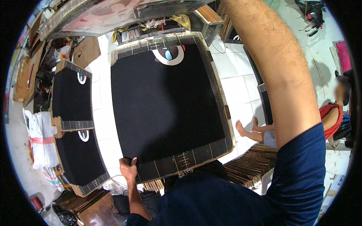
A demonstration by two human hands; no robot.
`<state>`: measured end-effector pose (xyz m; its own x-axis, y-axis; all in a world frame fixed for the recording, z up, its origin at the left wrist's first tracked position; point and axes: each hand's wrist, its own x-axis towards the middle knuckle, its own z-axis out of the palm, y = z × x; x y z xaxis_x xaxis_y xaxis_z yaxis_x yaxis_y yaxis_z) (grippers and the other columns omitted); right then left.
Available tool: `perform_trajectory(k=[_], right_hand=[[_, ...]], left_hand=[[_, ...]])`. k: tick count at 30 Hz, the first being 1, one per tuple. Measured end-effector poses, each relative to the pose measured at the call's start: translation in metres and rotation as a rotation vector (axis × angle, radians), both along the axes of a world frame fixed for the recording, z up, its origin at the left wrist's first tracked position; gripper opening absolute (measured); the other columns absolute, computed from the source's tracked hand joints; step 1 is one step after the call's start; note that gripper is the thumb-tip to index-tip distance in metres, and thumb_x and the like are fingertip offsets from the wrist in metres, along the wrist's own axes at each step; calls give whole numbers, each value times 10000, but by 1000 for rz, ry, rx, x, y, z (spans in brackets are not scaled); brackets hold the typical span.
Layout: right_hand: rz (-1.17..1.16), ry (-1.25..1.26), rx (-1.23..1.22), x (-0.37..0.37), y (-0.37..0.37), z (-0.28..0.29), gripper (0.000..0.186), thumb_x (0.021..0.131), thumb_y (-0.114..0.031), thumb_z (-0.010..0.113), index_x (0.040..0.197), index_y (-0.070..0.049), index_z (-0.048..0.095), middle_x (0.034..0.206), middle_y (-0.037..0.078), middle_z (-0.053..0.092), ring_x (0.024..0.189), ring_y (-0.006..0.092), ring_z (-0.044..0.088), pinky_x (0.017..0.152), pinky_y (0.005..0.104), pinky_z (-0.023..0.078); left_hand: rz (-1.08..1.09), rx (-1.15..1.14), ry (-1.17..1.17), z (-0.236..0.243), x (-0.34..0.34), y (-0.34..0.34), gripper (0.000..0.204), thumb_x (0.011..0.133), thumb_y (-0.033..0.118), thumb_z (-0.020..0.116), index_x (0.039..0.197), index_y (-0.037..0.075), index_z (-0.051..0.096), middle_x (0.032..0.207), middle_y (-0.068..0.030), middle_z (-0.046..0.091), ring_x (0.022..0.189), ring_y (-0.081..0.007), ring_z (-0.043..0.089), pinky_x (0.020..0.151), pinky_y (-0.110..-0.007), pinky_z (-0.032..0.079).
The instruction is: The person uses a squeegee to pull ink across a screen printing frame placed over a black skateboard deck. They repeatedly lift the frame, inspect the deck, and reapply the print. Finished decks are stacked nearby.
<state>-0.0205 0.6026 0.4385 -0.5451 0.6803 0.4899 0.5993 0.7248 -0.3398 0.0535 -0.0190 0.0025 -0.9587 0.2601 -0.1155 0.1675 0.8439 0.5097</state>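
In front of me lies a large dark board [183, 161] with light ruled marks along its near edge. Black fabric [143, 101] is spread flat over it. At the far edge of the fabric a print [169, 55] shows a white ring around a dark shape with light blue. My left hand [128, 168] holds the near left corner of the board, thumb at the fabric's edge. My right arm reaches up past the board's right side, and its hand is beyond the top of the view.
At the left, more black fabric panels [71, 96] with similar prints lie on boards. A framed screen [113, 17] stands raised across the far side. Stacked boards [253, 164] fill the near right. Another person [332, 116] sits at the right, bare feet on white tiles [237, 88].
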Motion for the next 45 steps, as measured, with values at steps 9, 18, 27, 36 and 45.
perform_trajectory(k=[9,18,27,36,45], right_hand=[[-35,-153,50,-15,12,6,667,950,-690,476,1313,-185,717,1258,179,732,1220,396,664,1050,521,491],[-45,0,-17,38,-41,-48,437,979,-522,552,1058,-158,780,1001,161,779,978,395,738,873,497,564],[204,232,63,156,-126,-281,198,918,-257,675,1023,-98,728,952,107,695,943,326,644,827,463,489],[318,37,3,47,17,-389,791,741,-185,846,1436,-22,507,1383,186,538,1354,367,479,1142,486,380],[493,-621,-81,-69,110,-389,513,774,-184,864,1239,-102,665,1148,97,712,1152,311,657,964,431,512]], left_hand=[[238,-87,-151,-24,6,20,628,690,297,960,1075,-34,590,1123,-206,618,1053,-399,633,915,-483,534],[236,-39,-178,4,-27,57,1051,688,491,941,1425,-102,483,1434,-281,506,1333,-420,525,1139,-502,431],[391,1427,-745,118,-65,231,726,1041,702,406,1414,82,460,1317,-134,572,1153,-318,623,873,-496,554],[264,364,-741,-1,-48,202,570,1046,560,549,1223,22,616,954,-152,706,761,-287,713,644,-431,572],[-446,-58,366,-39,-27,239,703,656,358,895,1311,207,693,1455,-88,553,1446,-393,404,1201,-718,156]])
